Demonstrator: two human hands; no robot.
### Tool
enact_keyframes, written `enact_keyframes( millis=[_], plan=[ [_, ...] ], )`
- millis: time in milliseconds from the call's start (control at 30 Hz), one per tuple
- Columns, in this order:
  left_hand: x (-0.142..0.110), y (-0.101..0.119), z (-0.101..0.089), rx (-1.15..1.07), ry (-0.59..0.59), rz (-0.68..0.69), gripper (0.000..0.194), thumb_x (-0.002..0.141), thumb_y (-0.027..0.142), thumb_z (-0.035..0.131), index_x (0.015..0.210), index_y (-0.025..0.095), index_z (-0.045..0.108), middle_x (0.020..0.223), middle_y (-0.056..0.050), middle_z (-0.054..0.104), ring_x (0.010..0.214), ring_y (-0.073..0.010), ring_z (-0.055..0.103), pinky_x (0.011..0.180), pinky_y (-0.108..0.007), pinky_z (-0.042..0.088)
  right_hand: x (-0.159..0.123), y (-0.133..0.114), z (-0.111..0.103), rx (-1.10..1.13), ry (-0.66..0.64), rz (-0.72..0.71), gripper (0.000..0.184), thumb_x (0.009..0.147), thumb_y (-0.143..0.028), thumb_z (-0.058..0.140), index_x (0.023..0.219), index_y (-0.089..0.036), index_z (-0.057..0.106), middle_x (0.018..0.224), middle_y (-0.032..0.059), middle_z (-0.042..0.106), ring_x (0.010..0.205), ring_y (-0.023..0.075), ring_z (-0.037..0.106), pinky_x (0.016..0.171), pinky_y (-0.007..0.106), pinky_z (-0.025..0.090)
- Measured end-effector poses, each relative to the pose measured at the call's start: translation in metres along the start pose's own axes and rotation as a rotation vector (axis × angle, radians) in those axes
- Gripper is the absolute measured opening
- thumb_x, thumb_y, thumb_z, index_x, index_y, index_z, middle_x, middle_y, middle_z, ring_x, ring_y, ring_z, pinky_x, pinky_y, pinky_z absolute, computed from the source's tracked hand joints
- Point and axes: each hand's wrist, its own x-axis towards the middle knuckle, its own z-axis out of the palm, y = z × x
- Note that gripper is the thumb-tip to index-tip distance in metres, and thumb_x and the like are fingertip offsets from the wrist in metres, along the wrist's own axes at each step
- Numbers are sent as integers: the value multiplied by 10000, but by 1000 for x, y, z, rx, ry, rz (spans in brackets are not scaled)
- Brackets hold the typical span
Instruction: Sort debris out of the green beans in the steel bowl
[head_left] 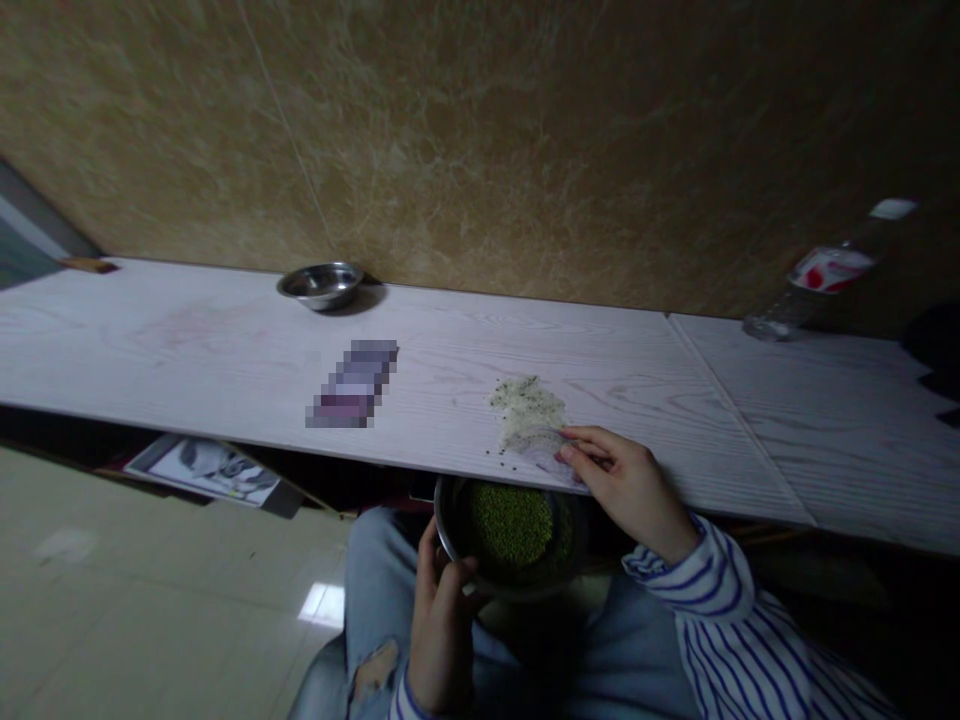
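My left hand (pixel 444 610) grips the rim of a metal bowl (pixel 448 520), which is tucked under the counter edge above my lap. Green beans that look like mung beans (pixel 514 525) lie inside the bowl. My right hand (pixel 626 480) pinches a thin, clear, rounded plastic piece (pixel 544 447) at the counter's front edge. What exactly this piece is, I cannot make out. It lies against a pile of white grains mixed with a few green beans (pixel 529 400). Several loose beans are scattered beside the pile, close to the edge.
A second metal bowl (pixel 321 287) stands by the wall on the white wood-grain counter (pixel 450 345). A blurred-out flat rectangle (pixel 352 385) lies left of the pile. At the right is a clear bottle (pixel 825 270) with a white cap. Below the counter sits an open drawer or box (pixel 214 470).
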Motion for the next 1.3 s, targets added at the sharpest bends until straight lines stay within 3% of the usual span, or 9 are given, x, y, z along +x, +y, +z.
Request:
enact_keyframes(
  millis=[533,867,1133,1300],
  plan=[
    [0,4,-4,5,26,6,727,750,229,611,1448,288,419,1256,-66,598,996,-210,583,649,-249,486,2,-3,10,-37,-44,-60,245,854,-305,620,1046,-205,736,978,75,780,895,214,741,791,334,600],
    [1,8,-10,19,8,12,739,742,232,619,1452,271,418,1276,-80,601,1020,-240,592,688,-290,523,12,-8,20,-65,-96,-101,226,856,-272,618,1047,-234,733,966,47,782,896,206,739,813,340,596],
    [3,6,-11,12,-3,21,750,720,228,630,1442,264,431,1227,-83,618,999,-244,595,677,-285,517,6,-15,14,-9,-204,-85,213,847,-259,627,1024,-233,742,936,47,785,862,200,739,792,338,593],
    [3,4,-10,35,-31,30,706,723,216,631,1410,263,474,1211,-92,632,1021,-242,602,695,-272,514,4,-13,8,-27,-190,-86,211,851,-266,624,1020,-235,746,951,44,784,863,197,738,778,318,587]
  ],
)
